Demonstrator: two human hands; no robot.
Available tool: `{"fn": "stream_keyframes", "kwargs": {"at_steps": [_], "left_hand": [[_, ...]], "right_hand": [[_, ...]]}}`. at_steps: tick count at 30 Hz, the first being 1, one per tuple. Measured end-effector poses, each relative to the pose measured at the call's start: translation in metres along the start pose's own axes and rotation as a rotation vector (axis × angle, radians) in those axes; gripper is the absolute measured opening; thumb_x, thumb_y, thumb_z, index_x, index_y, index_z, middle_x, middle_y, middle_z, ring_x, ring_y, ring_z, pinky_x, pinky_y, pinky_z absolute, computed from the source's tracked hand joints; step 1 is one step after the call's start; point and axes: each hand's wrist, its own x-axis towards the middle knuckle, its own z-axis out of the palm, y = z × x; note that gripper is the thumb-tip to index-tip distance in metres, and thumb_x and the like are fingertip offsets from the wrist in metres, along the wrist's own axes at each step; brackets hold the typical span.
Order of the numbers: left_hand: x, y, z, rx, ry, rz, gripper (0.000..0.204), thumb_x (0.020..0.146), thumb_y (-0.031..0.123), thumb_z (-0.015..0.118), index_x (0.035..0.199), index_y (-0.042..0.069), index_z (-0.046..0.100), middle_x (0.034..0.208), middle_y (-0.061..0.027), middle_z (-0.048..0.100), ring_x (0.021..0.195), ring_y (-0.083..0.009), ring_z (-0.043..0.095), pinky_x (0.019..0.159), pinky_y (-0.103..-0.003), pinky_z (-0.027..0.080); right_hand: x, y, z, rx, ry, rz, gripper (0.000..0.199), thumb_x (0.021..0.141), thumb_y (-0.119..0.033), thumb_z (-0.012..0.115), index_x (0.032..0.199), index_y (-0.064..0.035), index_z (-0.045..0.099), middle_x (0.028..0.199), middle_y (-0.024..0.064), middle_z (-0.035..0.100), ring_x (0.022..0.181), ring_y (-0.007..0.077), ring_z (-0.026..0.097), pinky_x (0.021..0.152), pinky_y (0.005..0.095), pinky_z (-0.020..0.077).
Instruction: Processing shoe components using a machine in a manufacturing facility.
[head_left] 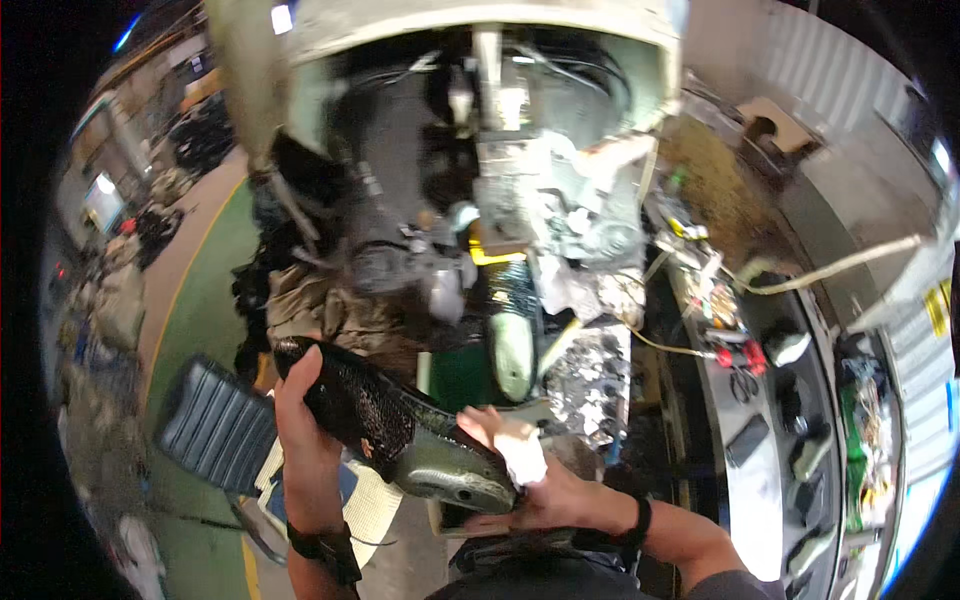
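Note:
In front of my body I hold a shoe last with a glossy black upper over it (352, 410); its dark green end with a small hole shows toward the right. My left hand (300, 400) is closed round the black far-left end, thumb on top, other fingers hidden. My right hand (530, 470) grips the green end; white wrapping covers part of its fingers. Beyond my hands, a second last with a dark, shiny cover and pale green end (513, 350) points toward me from the middle of a machine (510, 185).
A black ribbed chair back (215, 415) stands at left, beside a green floor strip (195, 320). Crumpled brown cloth (335, 315) hangs before the machine. On the right, a narrow bench carries red-handled scissors (742, 365); a rack beside it holds several dark shoe pieces (808, 455).

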Motion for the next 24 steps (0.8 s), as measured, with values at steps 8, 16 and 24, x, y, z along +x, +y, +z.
{"fn": "stream_keyframes", "kwargs": {"at_steps": [8,16,24], "left_hand": [[-0.018,-0.066,0.109,-0.201,-0.536,-0.357,0.049,0.098,0.027,0.057,0.140,0.003,0.048,0.131,-0.0223,0.061,0.121,-0.0338,0.059,0.106,-0.048,0.046],[-0.096,-0.159,0.227,0.033,-0.608,-0.650,0.040,0.095,0.029,0.062,0.115,-0.005,0.064,0.112,-0.0158,0.069,0.104,-0.0279,0.066,0.094,-0.041,0.052],[-0.260,-0.360,0.280,0.387,-0.968,-1.130,0.043,0.099,0.040,0.059,0.124,0.005,0.062,0.118,-0.0105,0.069,0.102,-0.0242,0.068,0.092,-0.041,0.053]], "right_hand": [[-0.066,-0.051,-0.029,0.034,0.541,0.088,0.103,0.077,-0.022,0.088,0.155,-0.0024,0.023,0.154,0.0245,0.038,0.141,0.0347,0.044,0.117,0.0451,0.0341],[-0.186,-0.096,-0.065,-0.366,0.930,0.287,0.083,0.080,-0.023,0.084,0.144,0.0060,0.041,0.137,0.0249,0.057,0.123,0.0356,0.060,0.105,0.0420,0.0466],[-0.413,-0.106,-0.046,0.300,1.923,0.611,0.074,0.074,-0.011,0.088,0.136,0.0025,0.050,0.123,0.0130,0.064,0.113,0.0200,0.062,0.098,0.0333,0.0509]]}}
